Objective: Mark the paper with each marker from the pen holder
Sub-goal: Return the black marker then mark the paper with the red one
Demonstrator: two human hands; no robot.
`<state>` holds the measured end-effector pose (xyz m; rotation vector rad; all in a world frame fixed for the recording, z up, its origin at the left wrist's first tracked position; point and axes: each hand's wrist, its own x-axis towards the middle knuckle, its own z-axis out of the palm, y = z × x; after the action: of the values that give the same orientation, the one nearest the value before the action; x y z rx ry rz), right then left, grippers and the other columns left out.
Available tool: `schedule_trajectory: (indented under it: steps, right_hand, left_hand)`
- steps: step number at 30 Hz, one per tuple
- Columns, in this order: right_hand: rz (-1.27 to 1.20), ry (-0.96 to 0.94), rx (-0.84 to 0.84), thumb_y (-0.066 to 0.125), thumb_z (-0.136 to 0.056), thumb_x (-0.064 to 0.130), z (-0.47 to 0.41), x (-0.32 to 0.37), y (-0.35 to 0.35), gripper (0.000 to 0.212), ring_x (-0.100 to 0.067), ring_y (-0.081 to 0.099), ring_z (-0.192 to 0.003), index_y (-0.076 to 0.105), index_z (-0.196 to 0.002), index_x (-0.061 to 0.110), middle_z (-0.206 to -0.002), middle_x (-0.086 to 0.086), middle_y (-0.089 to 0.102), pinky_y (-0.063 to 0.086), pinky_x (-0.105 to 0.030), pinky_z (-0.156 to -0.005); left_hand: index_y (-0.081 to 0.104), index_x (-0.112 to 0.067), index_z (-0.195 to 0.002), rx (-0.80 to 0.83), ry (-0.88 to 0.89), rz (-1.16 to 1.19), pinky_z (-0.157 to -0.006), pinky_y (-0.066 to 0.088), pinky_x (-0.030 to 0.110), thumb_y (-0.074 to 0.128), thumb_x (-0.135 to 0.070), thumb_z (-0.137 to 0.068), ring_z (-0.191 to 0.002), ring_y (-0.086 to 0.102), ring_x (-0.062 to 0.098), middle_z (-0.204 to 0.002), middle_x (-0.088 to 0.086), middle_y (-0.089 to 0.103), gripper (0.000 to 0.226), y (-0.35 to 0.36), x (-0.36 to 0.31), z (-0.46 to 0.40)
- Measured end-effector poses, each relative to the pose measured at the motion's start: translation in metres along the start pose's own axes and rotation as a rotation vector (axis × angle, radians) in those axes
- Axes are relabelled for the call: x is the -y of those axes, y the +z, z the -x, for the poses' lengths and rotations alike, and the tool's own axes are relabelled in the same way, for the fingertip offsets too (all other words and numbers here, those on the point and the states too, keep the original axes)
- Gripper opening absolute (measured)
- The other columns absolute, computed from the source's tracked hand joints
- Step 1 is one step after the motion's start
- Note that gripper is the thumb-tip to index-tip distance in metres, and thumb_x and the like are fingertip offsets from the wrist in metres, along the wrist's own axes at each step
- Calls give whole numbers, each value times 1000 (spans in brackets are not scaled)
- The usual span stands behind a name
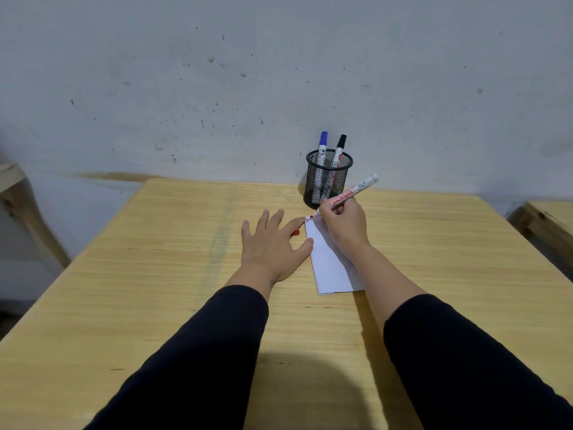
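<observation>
A folded white paper (330, 265) lies on the wooden table (155, 274). My right hand (344, 225) grips an uncapped red marker (355, 192), its tip touching the paper's far corner beside small dark marks. My left hand (271, 243) lies flat with fingers spread, its thumb and forefinger on the paper's left edge. A red cap (296, 232) peeks out from under the left forefinger. Behind stands a black mesh pen holder (327, 181) with a blue-capped marker (322, 147) and a black-capped marker (339, 148) in it.
A stained white wall (248, 88) rises just behind the table and the holder. Wooden furniture edges show at the far left (12, 187) and far right (545, 218). Bare tabletop stretches left of my hands.
</observation>
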<state>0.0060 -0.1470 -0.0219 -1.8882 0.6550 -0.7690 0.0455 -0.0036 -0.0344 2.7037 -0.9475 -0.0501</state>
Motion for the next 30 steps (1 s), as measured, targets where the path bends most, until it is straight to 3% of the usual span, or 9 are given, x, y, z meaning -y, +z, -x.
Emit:
schedule_trajectory:
  steps: [8, 14, 19, 25, 27, 30]
  right_hand:
    - [38, -25, 25, 58, -91, 26, 1, -1, 3, 18, -6, 45, -55, 53, -79, 13, -62, 7, 49, 37, -18, -54]
    - [61, -31, 38, 58, -90, 24, 1, -1, 1, 18, -5, 43, -54, 51, -77, 12, -61, 7, 48, 34, -16, -52]
    - [47, -25, 23, 59, -89, 21, 2, 0, 0, 20, -6, 42, -53, 49, -73, 13, -60, 6, 47, 35, -6, -46]
    - [-15, 16, 17, 58, -89, 23, 0, 1, -1, 20, -7, 43, -53, 51, -73, 13, -60, 5, 49, 36, -7, -45]
    - [-59, 56, 22, 58, -89, 24, -1, 2, -3, 19, -9, 47, -55, 55, -79, 9, -62, 3, 52, 37, -9, -48]
    - [-135, 122, 20, 57, -87, 26, -4, 5, -6, 24, -13, 55, -60, 61, -87, 2, -69, -3, 61, 46, -27, -60]
  left_hand:
    - [24, -49, -142, 0, 0, 2, -116, -1, 56, 26, -66, -89, -149, 0, 23, -161, -3, 13, 56, 0, 0, 1]
    - [25, -49, -142, 10, -1, 4, -116, -1, 56, 27, -65, -88, -149, 0, 22, -161, -4, 13, 56, -2, -1, 2]
    - [26, -48, -142, 12, -1, 8, -116, -1, 56, 28, -65, -89, -149, 0, 22, -161, -3, 13, 56, -3, -1, 3]
    - [25, -47, -143, 14, 10, 15, -116, -1, 56, 25, -63, -91, -149, 0, 22, -161, -3, 13, 54, -2, 0, 2]
    - [25, -45, -144, 14, 19, 25, -116, -1, 56, 22, -55, -96, -149, 0, 22, -161, -3, 13, 49, -2, 2, 1]
    - [35, -39, -142, -15, 18, 82, -116, -1, 55, 24, -41, -102, -149, 3, 21, -160, -4, 18, 42, -3, 2, 2]
